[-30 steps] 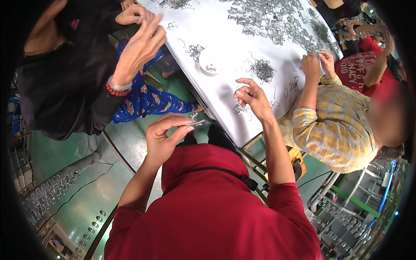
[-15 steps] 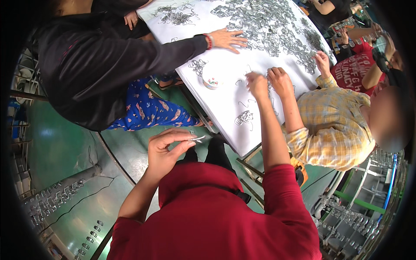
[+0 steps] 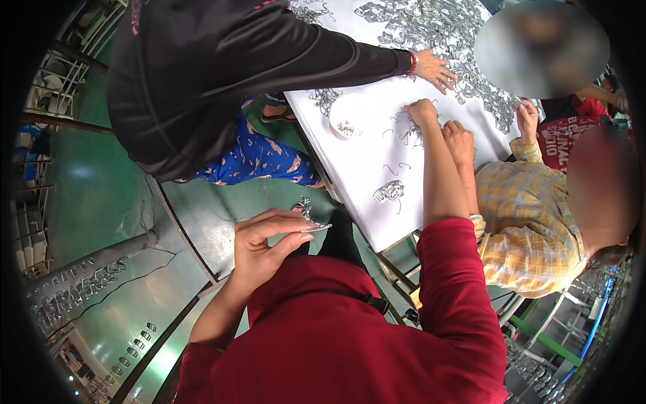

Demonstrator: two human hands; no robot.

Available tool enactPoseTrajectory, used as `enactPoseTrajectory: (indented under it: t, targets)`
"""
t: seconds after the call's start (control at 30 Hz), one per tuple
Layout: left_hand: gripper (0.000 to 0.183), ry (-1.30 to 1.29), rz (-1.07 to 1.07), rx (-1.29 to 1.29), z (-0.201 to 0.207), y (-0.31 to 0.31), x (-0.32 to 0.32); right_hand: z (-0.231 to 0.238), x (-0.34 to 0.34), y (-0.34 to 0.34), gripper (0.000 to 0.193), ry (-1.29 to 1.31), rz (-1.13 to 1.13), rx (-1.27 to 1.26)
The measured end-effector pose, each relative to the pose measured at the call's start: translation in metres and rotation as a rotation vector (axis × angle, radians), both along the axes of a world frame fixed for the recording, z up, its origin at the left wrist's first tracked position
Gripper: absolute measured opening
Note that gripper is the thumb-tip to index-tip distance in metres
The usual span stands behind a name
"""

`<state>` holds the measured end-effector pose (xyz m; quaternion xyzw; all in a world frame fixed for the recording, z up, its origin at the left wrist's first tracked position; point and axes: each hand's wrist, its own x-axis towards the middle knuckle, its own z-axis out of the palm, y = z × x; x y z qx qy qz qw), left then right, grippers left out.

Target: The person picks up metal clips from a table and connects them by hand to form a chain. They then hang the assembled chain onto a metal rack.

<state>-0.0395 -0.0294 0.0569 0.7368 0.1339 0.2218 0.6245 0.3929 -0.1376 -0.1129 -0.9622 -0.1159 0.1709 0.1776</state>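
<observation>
My left hand (image 3: 268, 242) is held in front of my waist, thumb and fingers pinched on a thin shiny metal piece (image 3: 318, 228). Just beyond its fingertips shows a cluster of small metal pieces (image 3: 304, 206); whether the hand holds these too I cannot tell. Stretched over the white table, my right hand (image 3: 422, 113) has its fingers drawn together at a small heap of wire hooks (image 3: 412, 135). What is between those fingers is hidden. Nearer to me on the table lie a few loose hooks (image 3: 397, 168) and a small pile of bent metal clips (image 3: 389, 192).
A co-worker's hand (image 3: 436, 71) from a black sleeve rests by the large heap of metal clips (image 3: 431, 30). A plaid-shirted co-worker's hand (image 3: 460, 143) is right beside my right forearm. A round white object (image 3: 344, 128) with coloured marks stands on the white table (image 3: 367, 222).
The view has shifted, so the table sits further right. My right hand has come down to the small heap, its fingers closer together. More metal pieces show beyond my left fingertips.
</observation>
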Motion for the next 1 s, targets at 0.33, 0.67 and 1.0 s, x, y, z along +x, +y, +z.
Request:
enactPoseTrajectory:
  t: [0.33, 0.67, 1.0]
  targets:
    - [0.016, -0.032, -0.045, -0.006, -0.004, 0.007, 0.000, 0.034, -0.063, -0.048, 0.026, 0.098, -0.158, 0.770]
    - [0.017, -0.073, -0.252, -0.005, 0.004, 0.007, 0.007, 0.201, -0.301, -0.036, 0.020, 0.035, 0.131, 1.093]
    - [0.018, -0.036, -0.460, -0.039, 0.015, -0.037, 0.020, 0.244, -0.359, -0.093, 0.018, -0.071, -0.022, 0.898]
